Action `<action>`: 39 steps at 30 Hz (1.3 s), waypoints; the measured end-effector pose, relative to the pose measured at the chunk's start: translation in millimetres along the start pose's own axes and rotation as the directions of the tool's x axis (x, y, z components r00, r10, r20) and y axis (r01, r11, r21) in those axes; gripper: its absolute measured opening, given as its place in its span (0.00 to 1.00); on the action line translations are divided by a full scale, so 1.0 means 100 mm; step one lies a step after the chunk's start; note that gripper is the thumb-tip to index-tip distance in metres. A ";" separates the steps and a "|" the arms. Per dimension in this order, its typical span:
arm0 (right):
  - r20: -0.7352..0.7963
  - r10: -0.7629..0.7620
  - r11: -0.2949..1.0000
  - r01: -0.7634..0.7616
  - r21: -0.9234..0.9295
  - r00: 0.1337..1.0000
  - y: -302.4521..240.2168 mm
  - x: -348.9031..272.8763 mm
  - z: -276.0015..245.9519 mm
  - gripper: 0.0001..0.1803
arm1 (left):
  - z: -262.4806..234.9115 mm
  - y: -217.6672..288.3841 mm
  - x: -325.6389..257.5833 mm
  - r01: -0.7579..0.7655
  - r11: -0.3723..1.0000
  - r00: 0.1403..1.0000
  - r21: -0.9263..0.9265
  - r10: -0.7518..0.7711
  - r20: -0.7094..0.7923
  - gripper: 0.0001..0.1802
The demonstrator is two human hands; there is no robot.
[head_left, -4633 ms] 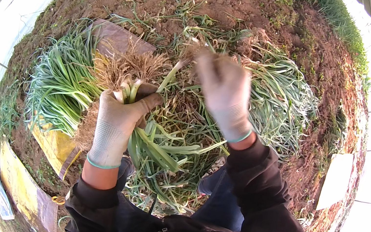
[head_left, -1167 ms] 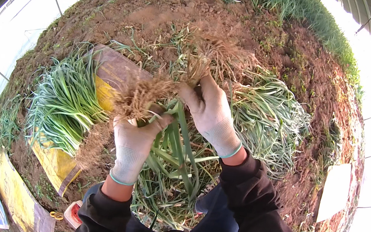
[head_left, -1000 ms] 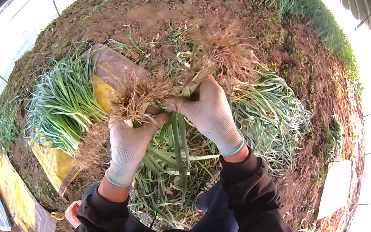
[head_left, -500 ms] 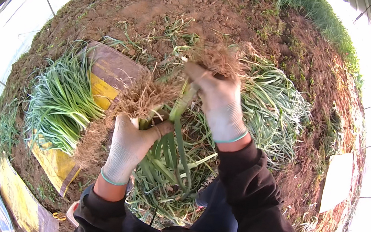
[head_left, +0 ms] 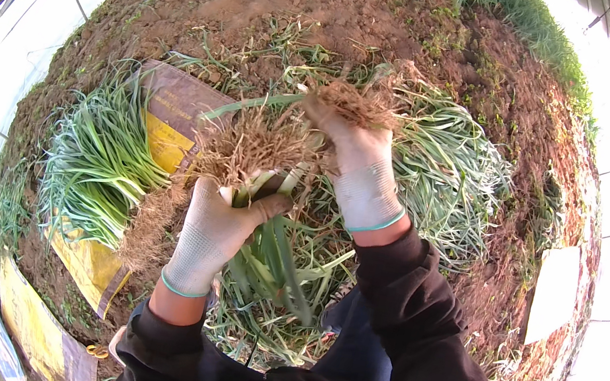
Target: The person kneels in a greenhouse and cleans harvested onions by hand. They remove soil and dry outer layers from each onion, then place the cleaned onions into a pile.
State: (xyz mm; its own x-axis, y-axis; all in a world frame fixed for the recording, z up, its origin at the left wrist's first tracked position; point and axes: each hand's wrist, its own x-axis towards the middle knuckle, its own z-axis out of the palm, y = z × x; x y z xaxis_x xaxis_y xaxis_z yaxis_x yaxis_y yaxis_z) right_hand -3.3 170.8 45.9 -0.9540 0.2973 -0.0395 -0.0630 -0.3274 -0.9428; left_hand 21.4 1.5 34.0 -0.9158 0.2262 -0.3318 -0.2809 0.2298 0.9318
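**Right hand now up at the root ends, bunch held in left**

Left hand (head_left: 210, 243), gloved, centre-left of frame: fingers wrapped tight round a bunch of green-leaved plants (head_left: 269, 254), white stems just above the fist, leaves hanging down toward the lower centre. Tangled brown roots (head_left: 251, 147) fan out above the fist.

Change: half a second ago the right hand (head_left: 357, 171) sat lower, beside the bunch at centre. It has since lifted up and away toward the upper centre, fingers closed on a separate clump of dry rooty trash (head_left: 357, 103). Over the last second the two hands went from almost touching to clearly apart. Reads to me like loose root and dirt being pulled off the held bunch; bunch itself hasn't left the left hand.

Around:
- Neat pile of the same greens (head_left: 94, 161) on a yellow-and-brown sack (head_left: 169, 130), left of frame, roots pointing right.
- Loose heap of uncleaned greens (head_left: 448, 167) on the soil, right of centre, behind the right hand.
- Bare reddish soil (head_left: 272, 5) across the top, grass strip at the upper edge.
- Pale flat sheet (head_left: 554, 293) on the ground at right.

In the way: long leaves trail over the person's dark sleeves and lap, and one long leaf arcs from the bunch to the upper left.
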 end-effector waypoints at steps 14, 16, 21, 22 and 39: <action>0.348 0.552 0.403 0.123 -0.907 0.758 0.26 0.26 -0.58 0.27 | -0.24 -0.19 0.03 -0.078 0.965 0.970 -0.251 0.015 -0.244 0.10; 0.410 0.468 0.181 0.370 -0.911 0.783 0.46 0.16 -0.45 0.25 | -0.22 -0.19 0.06 -0.133 0.958 0.958 -0.256 0.058 -0.280 0.10; 0.573 0.000 0.698 0.410 -0.587 0.820 0.19 0.02 -0.12 0.29 | -0.15 -0.19 0.06 -0.180 0.976 0.965 -0.123 0.151 -0.213 0.14; 0.587 -0.172 0.714 0.511 -0.478 0.791 0.27 0.01 -0.08 0.24 | -0.14 -0.21 0.07 -0.054 0.997 0.968 -0.051 0.040 -0.247 0.16; 0.366 -0.350 0.394 0.490 -0.777 0.862 -0.18 0.19 -0.60 0.08 | -0.12 -0.24 0.03 -0.107 0.994 0.979 0.003 0.106 -0.173 0.10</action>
State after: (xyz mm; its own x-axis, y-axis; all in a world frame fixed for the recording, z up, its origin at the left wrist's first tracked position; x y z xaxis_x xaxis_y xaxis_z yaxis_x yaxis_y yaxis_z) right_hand -2.5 235.9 42.7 -0.9077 0.0426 0.4174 -0.2646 0.7139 -0.6483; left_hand 22.2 -14.6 12.1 -0.9762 0.0819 -0.2007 -0.1803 0.2074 0.9615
